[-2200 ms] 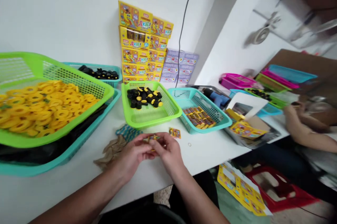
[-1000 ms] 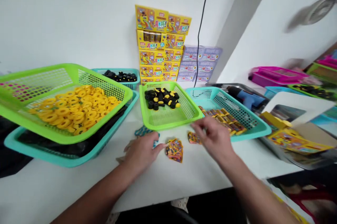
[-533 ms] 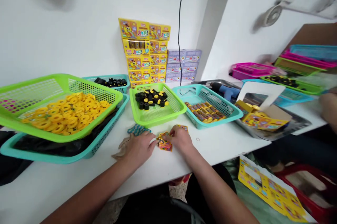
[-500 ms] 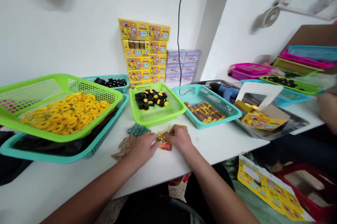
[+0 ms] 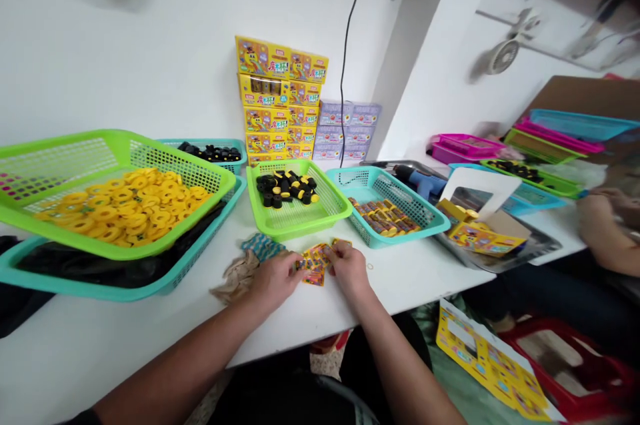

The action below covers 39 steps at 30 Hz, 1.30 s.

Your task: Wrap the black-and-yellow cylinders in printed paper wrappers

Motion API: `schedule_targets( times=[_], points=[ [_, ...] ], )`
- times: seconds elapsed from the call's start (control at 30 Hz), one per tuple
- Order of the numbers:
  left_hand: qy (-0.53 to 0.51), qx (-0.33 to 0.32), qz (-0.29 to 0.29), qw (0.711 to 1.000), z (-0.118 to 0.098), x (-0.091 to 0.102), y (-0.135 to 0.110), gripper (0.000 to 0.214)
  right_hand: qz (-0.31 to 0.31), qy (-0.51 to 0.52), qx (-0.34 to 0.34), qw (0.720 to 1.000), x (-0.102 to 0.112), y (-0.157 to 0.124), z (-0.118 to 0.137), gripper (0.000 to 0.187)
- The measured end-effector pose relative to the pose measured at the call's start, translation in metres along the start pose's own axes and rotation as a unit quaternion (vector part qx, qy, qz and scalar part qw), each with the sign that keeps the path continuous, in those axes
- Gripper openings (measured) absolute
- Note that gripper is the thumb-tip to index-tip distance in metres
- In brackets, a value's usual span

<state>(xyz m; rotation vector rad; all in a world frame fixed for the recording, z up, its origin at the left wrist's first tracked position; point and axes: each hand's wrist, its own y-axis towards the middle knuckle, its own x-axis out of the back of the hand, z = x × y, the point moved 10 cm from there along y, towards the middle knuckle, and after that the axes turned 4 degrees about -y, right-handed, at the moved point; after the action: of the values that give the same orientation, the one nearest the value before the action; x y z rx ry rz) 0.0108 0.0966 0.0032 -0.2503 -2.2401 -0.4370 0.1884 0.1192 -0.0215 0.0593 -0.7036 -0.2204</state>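
A small stack of colourful printed cards [image 5: 314,262] lies on the white table [image 5: 425,272] just in front of me. My left hand [image 5: 273,280] pinches its left edge and my right hand [image 5: 349,268] grips its right side, fingers curled on both. Behind the cards stands a green basket [image 5: 296,218] with black and yellow rings. To its right is a teal basket [image 5: 373,180] holding small printed packets [image 5: 384,218]. A patterned cloth and a brown glove [image 5: 240,275] lie beside my left hand.
At left a big green basket of yellow rings [image 5: 113,202] sits on a teal basket [image 5: 125,285]. Yellow and purple boxes [image 5: 280,102] are stacked at the wall. A metal tray with yellow cartons [image 5: 483,238] lies right, where another person's arm [image 5: 600,238] works.
My right hand reached toward the teal basket, then came back to the cards. Both hands now hold the stack together; the view shifted slightly.
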Motion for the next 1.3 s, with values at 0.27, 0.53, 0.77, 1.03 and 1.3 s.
schedule_targets(
  times=[0.27, 0.53, 0.77, 1.03, 1.3],
  points=[
    [0.047, -0.032, 0.028, 0.998, -0.009, -0.008, -0.003, 0.029, 0.046, 0.000, 0.043, 0.998, 0.002, -0.003, 0.009, 0.013],
    [-0.111, -0.021, -0.067, 0.991, -0.011, 0.014, 0.000, 0.024, -0.017, 0.283, -0.036, 0.958, 0.017, -0.016, 0.001, 0.031],
    [-0.453, 0.101, 0.007, 0.886, -0.012, -0.002, 0.001, 0.037, 0.053, 0.305, -0.010, 0.951, -0.008, -0.034, 0.040, 0.034],
    [-0.438, 0.182, -0.053, 0.879, 0.028, 0.024, 0.000, 0.034, -0.010, -0.045, 0.198, 0.979, 0.008, 0.048, 0.149, 0.021],
    [-0.447, 0.156, -0.049, 0.879, 0.035, 0.008, 0.004, 0.034, 0.090, -0.153, 0.122, 0.977, -0.097, 0.146, 0.158, 0.030]
  ],
)
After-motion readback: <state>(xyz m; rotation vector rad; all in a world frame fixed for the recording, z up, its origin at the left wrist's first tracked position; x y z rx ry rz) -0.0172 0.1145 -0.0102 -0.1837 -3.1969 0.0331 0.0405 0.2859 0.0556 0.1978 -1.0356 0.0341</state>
